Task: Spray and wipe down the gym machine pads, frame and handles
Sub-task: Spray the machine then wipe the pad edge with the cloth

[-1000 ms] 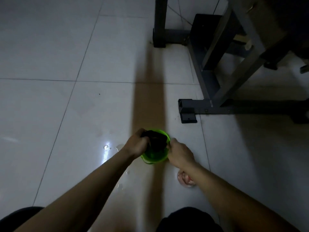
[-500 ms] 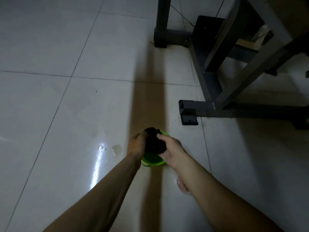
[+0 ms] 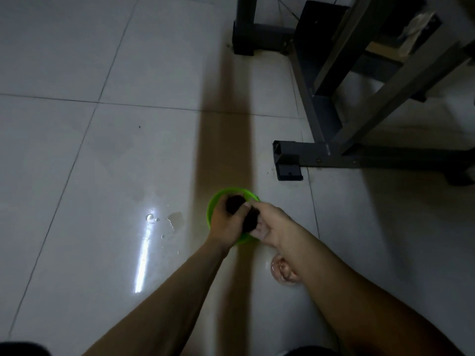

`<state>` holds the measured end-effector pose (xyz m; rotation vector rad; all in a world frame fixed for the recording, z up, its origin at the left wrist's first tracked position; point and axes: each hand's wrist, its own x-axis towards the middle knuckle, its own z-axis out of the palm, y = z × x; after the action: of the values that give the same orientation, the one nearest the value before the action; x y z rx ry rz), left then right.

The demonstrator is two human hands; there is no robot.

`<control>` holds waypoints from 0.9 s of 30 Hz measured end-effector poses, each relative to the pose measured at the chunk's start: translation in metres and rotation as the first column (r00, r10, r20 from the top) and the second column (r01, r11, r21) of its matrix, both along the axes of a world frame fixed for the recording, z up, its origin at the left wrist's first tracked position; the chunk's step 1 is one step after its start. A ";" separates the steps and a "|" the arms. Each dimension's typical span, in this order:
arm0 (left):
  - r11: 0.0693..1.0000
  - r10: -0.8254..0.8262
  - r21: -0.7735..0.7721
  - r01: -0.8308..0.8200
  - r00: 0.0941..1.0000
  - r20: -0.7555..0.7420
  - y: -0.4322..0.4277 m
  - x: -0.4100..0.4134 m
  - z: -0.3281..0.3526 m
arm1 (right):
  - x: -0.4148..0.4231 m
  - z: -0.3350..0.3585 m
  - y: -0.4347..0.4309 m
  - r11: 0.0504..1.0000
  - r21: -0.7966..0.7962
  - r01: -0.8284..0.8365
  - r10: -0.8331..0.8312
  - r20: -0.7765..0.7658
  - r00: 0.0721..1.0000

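Both hands grip a dark, bunched cloth [image 3: 243,214] over a green bowl [image 3: 215,201] that sits on the tiled floor [image 3: 102,150]. The cloth's long axis runs on a slant, its far end toward the left and its near end toward the right. The left hand [image 3: 225,224] is curled round the far part and the right hand [image 3: 270,224] pinches the near part, so the two hands are together, touching across the cloth. The bowl's rim shows at the far side and the left (the rest is hidden by the hands). A puddle [image 3: 174,218] lies just left of it, with open tile beyond and farther left. The machine frame [image 3: 321,106] stands well apart at the upper right, its foot [image 3: 289,163] being the nearest edge, beyond the bowl and to its right. A pinkish clear object [image 3: 281,273], too dim to name, lies under the right forearm.
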<state>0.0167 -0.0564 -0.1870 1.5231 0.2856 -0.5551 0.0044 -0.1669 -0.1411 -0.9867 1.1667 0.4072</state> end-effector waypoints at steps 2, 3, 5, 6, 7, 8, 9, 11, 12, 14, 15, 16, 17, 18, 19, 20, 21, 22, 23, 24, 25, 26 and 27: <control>0.994 -0.015 0.111 0.015 1.000 -0.004 0.000 0.008 -0.013 | -0.015 0.014 -0.021 0.994 0.012 -0.107 0.106 0.013 0.994; 0.983 -0.041 0.180 0.040 0.999 0.004 -0.002 0.012 -0.022 | -0.024 0.021 -0.034 0.988 -0.047 -0.149 0.150 0.022 0.988; 0.940 -0.141 0.318 0.126 0.990 0.026 -0.007 0.021 -0.036 | -0.046 0.035 -0.056 0.966 -0.193 -0.174 0.187 0.049 0.981; 0.903 -0.208 0.391 0.179 0.978 0.033 -0.010 0.026 -0.040 | -0.058 0.041 -0.065 0.950 -0.264 -0.167 0.190 0.062 0.980; 0.860 -0.258 0.459 0.221 0.966 0.017 -0.015 0.028 -0.041 | -0.072 0.046 -0.074 0.929 -0.338 -0.153 0.189 0.074 0.979; 0.833 -0.275 0.494 0.247 0.961 -0.016 -0.015 0.031 -0.035 | -0.083 0.050 -0.079 0.900 -0.409 -0.153 0.204 0.082 0.976; 0.834 -0.284 0.475 0.281 0.957 -0.067 -0.021 0.031 -0.032 | -0.100 0.053 -0.089 0.863 -0.483 -0.151 0.215 0.080 0.973; 0.844 -0.323 0.394 0.364 0.931 -0.169 -0.021 0.034 -0.025 | -0.125 0.050 -0.100 0.762 -0.611 -0.216 0.306 0.045 0.951; 0.817 -0.378 0.377 0.437 0.899 -0.221 -0.023 0.032 -0.023 | -0.141 0.046 -0.105 0.703 -0.659 -0.267 0.368 0.017 0.930; 0.748 -0.455 0.405 0.525 0.851 -0.262 -0.025 0.032 -0.023 | -0.168 0.028 -0.108 0.617 -0.684 -0.388 0.519 -0.016 0.855; 0.725 -0.467 0.451 0.521 0.853 -0.235 -0.026 0.031 -0.021 | -0.180 0.018 -0.106 0.576 -0.673 -0.463 0.601 -0.035 0.799; 0.700 -0.473 0.513 0.497 0.861 -0.188 -0.025 0.031 -0.023 | -0.189 0.005 -0.104 0.516 -0.668 -0.537 0.677 -0.065 0.733; 0.673 -0.477 0.573 0.469 0.866 -0.149 -0.024 0.033 -0.026 | -0.195 -0.009 -0.102 0.453 -0.670 -0.588 0.735 -0.093 0.672; 0.653 -0.484 0.612 0.446 0.868 -0.115 -0.023 0.034 -0.027 | -0.197 -0.023 -0.099 0.418 -0.673 -0.610 0.766 -0.100 0.635; 0.652 -0.482 0.627 0.426 0.871 -0.091 -0.021 0.036 -0.031 | -0.196 -0.036 -0.096 0.408 -0.680 -0.609 0.771 -0.101 0.629; 0.677 -0.468 0.613 0.408 0.881 -0.071 -0.019 0.037 -0.033 | -0.193 -0.049 -0.093 0.416 -0.696 -0.585 0.760 -0.087 0.644; 0.707 -0.450 0.589 0.391 0.892 -0.050 -0.017 0.039 -0.037 | -0.189 -0.060 -0.089 0.424 -0.720 -0.549 0.746 -0.065 0.662; 0.729 -0.433 0.573 0.374 0.901 -0.038 -0.015 0.039 -0.040 | -0.183 -0.068 -0.085 0.421 -0.756 -0.502 0.742 -0.031 0.669; 0.738 -0.433 0.566 0.369 0.901 -0.022 -0.013 0.038 -0.042 | -0.177 -0.076 -0.082 0.394 -0.796 -0.460 0.749 -0.012 0.662; 0.744 -0.438 0.556 0.370 0.899 -0.011 -0.012 0.038 -0.043 | -0.172 -0.076 -0.079 0.378 -0.817 -0.435 0.753 -0.003 0.658; 0.757 -0.438 0.545 0.361 0.899 0.012 -0.010 0.039 -0.047 | -0.167 -0.077 -0.075 0.399 -0.813 -0.424 0.732 0.004 0.681; 0.776 -0.423 0.529 0.343 0.905 0.034 -0.010 0.041 -0.049 | -0.163 -0.073 -0.073 0.435 -0.803 -0.406 0.695 0.013 0.719; 0.792 -0.409 0.510 0.336 0.912 0.034 -0.009 0.044 -0.054 | -0.161 -0.072 -0.071 0.440 -0.805 -0.398 0.680 0.010 0.733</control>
<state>0.0606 -0.0657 -0.2411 2.1379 0.0020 -0.7152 -0.1570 -0.2382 -0.2127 -2.1565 0.6241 0.2147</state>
